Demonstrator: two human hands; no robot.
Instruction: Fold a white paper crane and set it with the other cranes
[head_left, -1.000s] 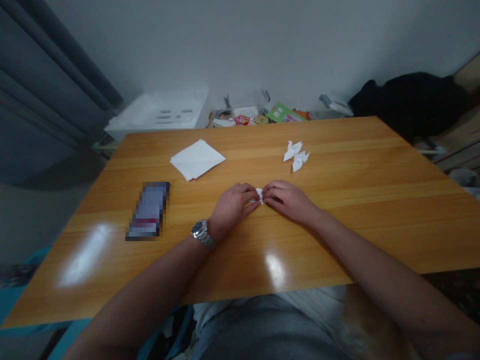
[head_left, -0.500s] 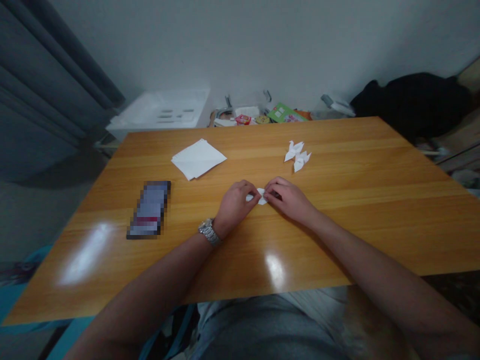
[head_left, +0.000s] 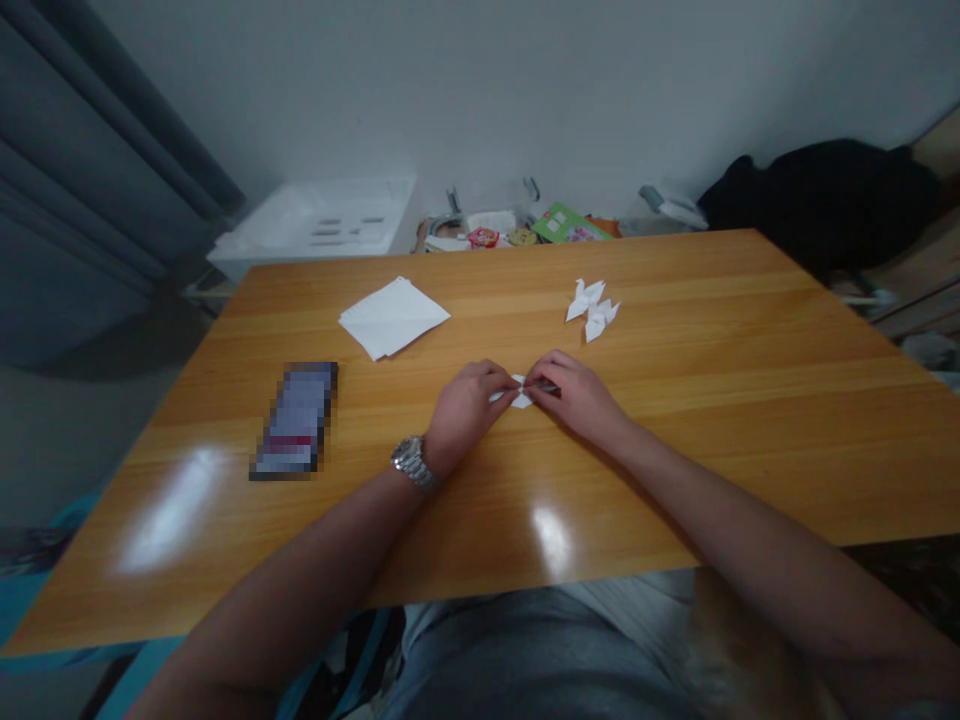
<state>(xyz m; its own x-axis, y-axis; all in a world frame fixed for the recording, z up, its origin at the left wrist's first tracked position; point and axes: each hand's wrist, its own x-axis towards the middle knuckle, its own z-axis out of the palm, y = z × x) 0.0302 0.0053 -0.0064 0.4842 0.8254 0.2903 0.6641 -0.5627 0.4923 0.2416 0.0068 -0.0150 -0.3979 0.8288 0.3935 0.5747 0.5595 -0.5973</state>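
Observation:
A small folded piece of white paper (head_left: 520, 399) lies at the middle of the wooden table, mostly covered by my fingers. My left hand (head_left: 469, 405), with a metal watch (head_left: 411, 461) on its wrist, pinches the paper's left side. From the right, my right hand (head_left: 574, 395) has thumb and fingertips closed on the other side of it. The fingertips of both hands nearly meet over the paper. Beyond my right hand, two folded paper birds (head_left: 598, 318) rest close together.
A stack of white paper sheets (head_left: 394, 318) lies at the back left, with a blurred-out phone (head_left: 296, 418) nearer me. Past the table's far edge are a white bin (head_left: 330, 215), a green booklet (head_left: 570, 224) and small packets. Dark cloth (head_left: 817, 205) is at the far right.
My fingertips have shifted slightly on the folded paper, the right ones closing a little further over it. The whole view has drifted a touch; the other objects stay in place.

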